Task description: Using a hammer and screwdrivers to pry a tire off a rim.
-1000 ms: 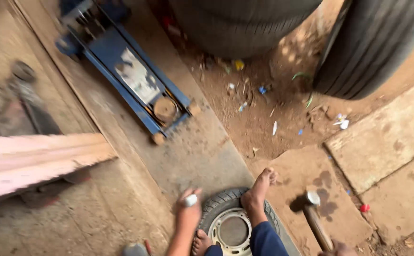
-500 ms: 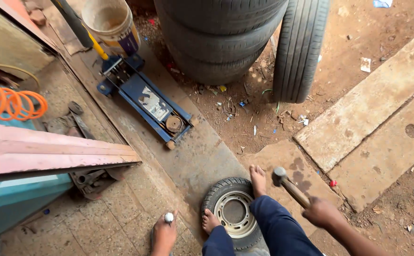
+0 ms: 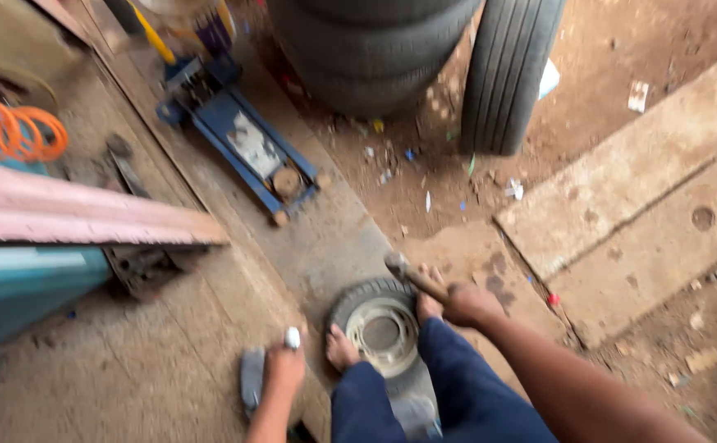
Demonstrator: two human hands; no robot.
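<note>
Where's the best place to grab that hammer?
Grab the hammer by its wooden handle, from the end away from the head. The heavy metal head points up and left over the small wheel, and the right hand already wraps the handle's lower end.

Lighting: soft, even daylight, warm reddish cast; faint shadows under tyres (image 3: 391, 57). Glare: none. Sharpness: motion blur throughout, heaviest on right hand (image 3: 469, 303) and hammer (image 3: 412, 275).
</note>
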